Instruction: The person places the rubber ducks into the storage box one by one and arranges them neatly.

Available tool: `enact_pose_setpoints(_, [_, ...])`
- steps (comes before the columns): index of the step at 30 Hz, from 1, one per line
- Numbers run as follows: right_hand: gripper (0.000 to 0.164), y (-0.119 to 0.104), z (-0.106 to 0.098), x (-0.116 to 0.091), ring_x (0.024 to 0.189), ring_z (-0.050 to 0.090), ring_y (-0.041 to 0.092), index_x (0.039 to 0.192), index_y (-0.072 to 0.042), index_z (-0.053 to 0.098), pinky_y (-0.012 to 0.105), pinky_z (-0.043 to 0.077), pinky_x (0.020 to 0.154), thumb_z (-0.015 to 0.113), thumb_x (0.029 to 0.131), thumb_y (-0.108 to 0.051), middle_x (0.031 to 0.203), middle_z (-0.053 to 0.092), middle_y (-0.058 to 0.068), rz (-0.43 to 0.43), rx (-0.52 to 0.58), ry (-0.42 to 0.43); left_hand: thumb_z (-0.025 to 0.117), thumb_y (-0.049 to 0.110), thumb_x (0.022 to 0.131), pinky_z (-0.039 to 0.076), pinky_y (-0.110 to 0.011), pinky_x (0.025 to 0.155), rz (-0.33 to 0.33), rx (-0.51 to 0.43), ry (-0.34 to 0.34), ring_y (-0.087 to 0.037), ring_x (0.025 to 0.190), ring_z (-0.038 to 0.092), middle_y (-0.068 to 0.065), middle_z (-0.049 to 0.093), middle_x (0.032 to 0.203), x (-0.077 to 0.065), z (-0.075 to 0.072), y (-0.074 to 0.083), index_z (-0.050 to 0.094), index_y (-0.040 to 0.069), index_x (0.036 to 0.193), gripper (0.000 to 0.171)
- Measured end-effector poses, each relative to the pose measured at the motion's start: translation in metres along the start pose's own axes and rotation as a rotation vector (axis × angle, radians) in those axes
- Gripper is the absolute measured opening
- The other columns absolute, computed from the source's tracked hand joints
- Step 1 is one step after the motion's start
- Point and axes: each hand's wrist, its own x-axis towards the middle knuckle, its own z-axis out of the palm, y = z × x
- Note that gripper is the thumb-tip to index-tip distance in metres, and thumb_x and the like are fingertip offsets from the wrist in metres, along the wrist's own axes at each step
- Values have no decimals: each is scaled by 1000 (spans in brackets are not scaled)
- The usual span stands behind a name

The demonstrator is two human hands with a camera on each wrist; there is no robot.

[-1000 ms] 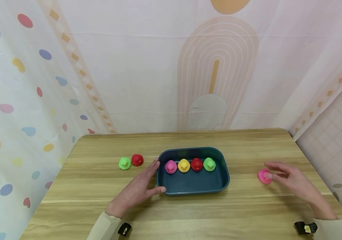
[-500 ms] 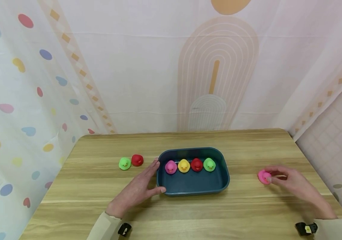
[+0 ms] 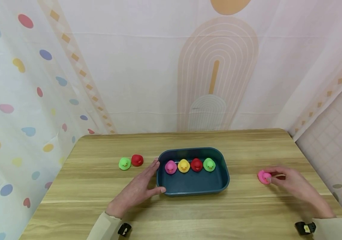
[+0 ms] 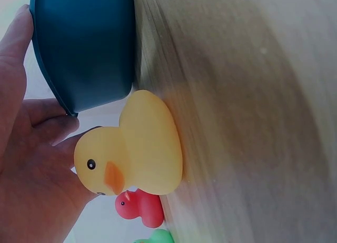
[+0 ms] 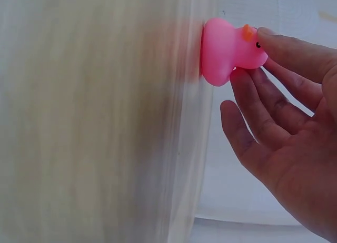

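Observation:
With straight fingers, my left hand [image 3: 136, 190] touches the left end of a dark blue rectangular tray [image 3: 193, 193], fingertips and thumb at its rim. A yellow rubber duck [image 4: 150, 148] stands on the table below this palm, beside the tray; in the head view the hand hides it. To the right, my right hand [image 3: 298, 185] pinches a pink rubber duck [image 5: 218, 51] by its head between thumb and fingers, its base right at the tabletop. Inside the tray, pink [image 3: 171, 167], yellow [image 3: 184, 165], red [image 3: 196, 164] and green [image 3: 209, 164] ducks form a row.
Left of the tray, a green duck [image 3: 124, 163] and a red duck [image 3: 137, 160] stand side by side on the wooden table [image 3: 206, 216]. A patterned curtain [image 3: 147, 83] hangs behind the table and along its left side.
My right thumb and fingers have closed in on the pink duck and now pinch it. The left hand, tray and other ducks have stayed put.

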Motion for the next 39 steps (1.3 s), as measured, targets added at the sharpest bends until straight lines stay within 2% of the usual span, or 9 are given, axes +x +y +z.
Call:
enact_pose_setpoints(7, [24, -7, 2, -3, 101, 61, -4, 118, -5, 76, 23, 58, 79, 77, 94, -11, 118, 73, 15, -43, -47, 71, 75, 52, 92, 37, -55, 117, 5, -6, 4, -36, 152, 32, -6, 19, 172, 0, 0, 0, 28, 10, 164, 95])
enact_pose_setpoints(12, [24, -12, 2, -3, 100, 60, -4, 117, -7, 76, 22, 57, 77, 78, 93, -8, 115, 74, 11, -90, -74, 116, 75, 52, 92, 37, -55, 117, 4, -16, 4, -36, 152, 32, -6, 19, 172, 0, 1, -1, 28, 10, 164, 95])
enact_pose_setpoints(17, [24, -19, 1, -4, 102, 60, -5, 117, -10, 77, 19, 55, 78, 78, 93, -10, 114, 74, 8, -101, -76, 146, 75, 52, 92, 37, -55, 117, -3, -21, 0, -37, 152, 32, -6, 19, 172, 0, 1, -1, 28, 10, 164, 95])
enact_pose_setpoints(24, [23, -33, 1, -4, 104, 59, -6, 120, -12, 77, 24, 57, 78, 75, 98, -17, 119, 73, 8, -84, -85, 167, 74, 52, 92, 38, -55, 117, -5, -15, -1, -36, 152, 32, -5, 18, 172, 1, 1, -1, 28, 11, 164, 95])
enact_pose_setpoints(31, [22, -47, 1, -3, 105, 57, -11, 121, -18, 77, 15, 54, 81, 73, 99, -18, 123, 71, 5, -100, -60, 186, 74, 53, 92, 37, -55, 117, -1, -20, 5, -36, 152, 32, -4, 18, 172, 1, 1, -1, 28, 11, 165, 95])
enact_pose_setpoints(39, [22, -61, 5, -1, 103, 61, -2, 121, -19, 77, 22, 57, 79, 74, 99, -18, 120, 72, 2, -130, -86, 188, 74, 54, 92, 38, -54, 117, -5, -15, 0, -36, 152, 32, -4, 17, 172, 0, 1, -1, 28, 11, 164, 96])
